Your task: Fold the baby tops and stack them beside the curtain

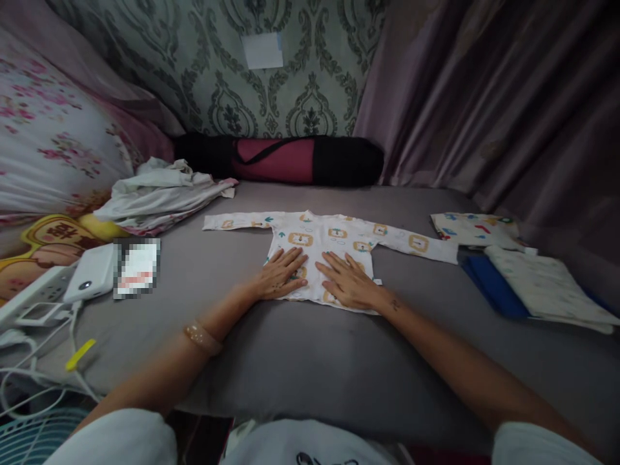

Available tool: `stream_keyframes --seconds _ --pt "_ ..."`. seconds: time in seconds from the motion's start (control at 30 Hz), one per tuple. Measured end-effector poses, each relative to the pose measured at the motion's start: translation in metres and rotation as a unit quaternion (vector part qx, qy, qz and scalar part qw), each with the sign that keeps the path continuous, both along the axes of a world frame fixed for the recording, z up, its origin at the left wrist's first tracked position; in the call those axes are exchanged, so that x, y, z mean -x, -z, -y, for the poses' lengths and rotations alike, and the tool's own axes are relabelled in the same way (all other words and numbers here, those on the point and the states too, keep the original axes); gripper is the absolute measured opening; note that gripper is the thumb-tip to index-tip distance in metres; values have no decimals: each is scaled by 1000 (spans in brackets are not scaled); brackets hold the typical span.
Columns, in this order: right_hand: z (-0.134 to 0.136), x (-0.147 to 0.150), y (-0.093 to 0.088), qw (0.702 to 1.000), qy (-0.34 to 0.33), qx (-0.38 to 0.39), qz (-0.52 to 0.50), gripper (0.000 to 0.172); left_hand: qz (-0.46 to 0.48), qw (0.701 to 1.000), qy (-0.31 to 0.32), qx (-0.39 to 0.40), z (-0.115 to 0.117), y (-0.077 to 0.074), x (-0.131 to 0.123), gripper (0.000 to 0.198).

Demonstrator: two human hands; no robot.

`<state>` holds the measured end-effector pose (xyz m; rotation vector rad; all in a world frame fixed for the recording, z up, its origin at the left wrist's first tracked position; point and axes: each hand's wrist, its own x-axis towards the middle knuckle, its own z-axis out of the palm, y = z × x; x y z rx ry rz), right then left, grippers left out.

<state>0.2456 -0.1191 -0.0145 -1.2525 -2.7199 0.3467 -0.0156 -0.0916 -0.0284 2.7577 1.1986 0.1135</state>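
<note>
"Where is the long-sleeved shirt (316,237)?"

"Flat on a gray sheet (300,361), its white, lion-printed sleeves stretched out to either side, its hem toward the wearer of the camera."

"And the hands?"

"Both press palm-down on its lower front. The left hand (285,274) has its fingers slightly apart, thumb out to the side; the right hand (347,282) lies with its fingers fanned, gripping nothing."

"What surrounds them?"

"Damask wallpaper (314,97) backs the scene, a black-and-maroon roll bag (276,160) lying at its foot. Mauve curtains (450,97) drape the right side, near a folded cream garment (537,284) partly covering a blue one (498,284)."

"The left side?"

"Busier: a floral-print cover (58,129) bulges beside a crumpled pale cloth (159,194), while a power strip (39,294) and a white device (92,271) sit nearer (another item there is pixelated beyond recognition) above a light-blue grille (39,439) at the corner."
</note>
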Motion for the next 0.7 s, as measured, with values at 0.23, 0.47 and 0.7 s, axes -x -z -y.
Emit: stream_keyframes --seconds 0.23,0.47,0.7 --pt "36 -11 -12 996 -79 47 -11 50 2 999 20 48 10 -11 21 72" --pt "73 -24 -23 990 -90 105 -40 57 12 998 8 67 23 -22 39 64" --pt "87 -50 -27 986 120 46 -108 41 57 995 -1 76 20 -36 40 53"
